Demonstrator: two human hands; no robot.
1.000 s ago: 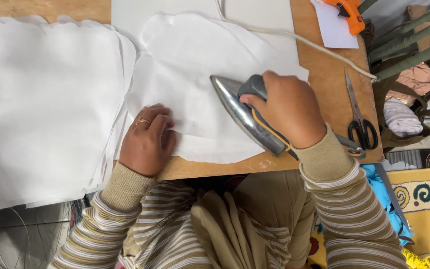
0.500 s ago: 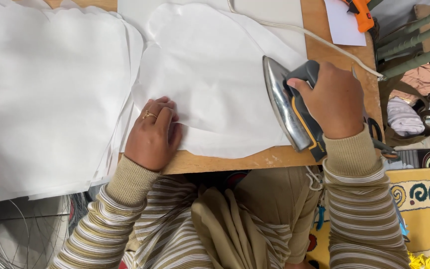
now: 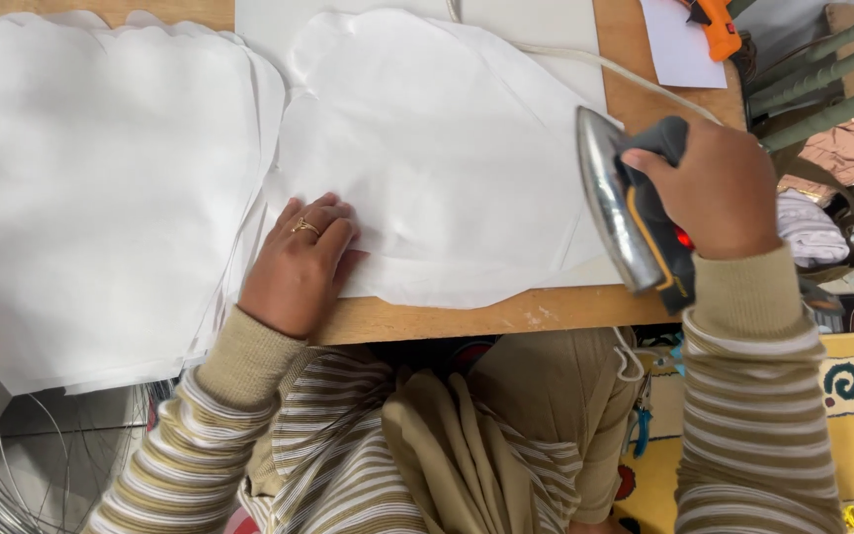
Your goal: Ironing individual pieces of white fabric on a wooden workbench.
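- Lifted clear of the cloth since 1 second ago, the electric iron point(image 3: 635, 213) now hangs tilted at the table's right edge, its shiny soleplate turned sideways toward the fabric, no longer resting on it.
- Your right hand point(image 3: 719, 193) is closed tight around the iron's dark handle; your left hand point(image 3: 303, 259), a ring on 1 finger, lies flat with fingers together on the near edge of the white fabric piece point(image 3: 427, 148), where it sat before.
- That fabric piece lies spread on the wooden table point(image 3: 506, 314), its left side overlapping a stack of similar white cut pieces point(image 3: 91, 188) that hangs over the table's near edge.
- A white cord point(image 3: 585, 57) trails across the far side of the table toward the iron; an orange tool point(image 3: 714, 25) lies at the far right corner.
- Risk, as a judgement: the soleplate is presumably hot and sits close to your sleeve and lap, so a slip of the grip could burn you; the cord could drag across the cloth and shift it; the overhanging stack could slide off if nudged.
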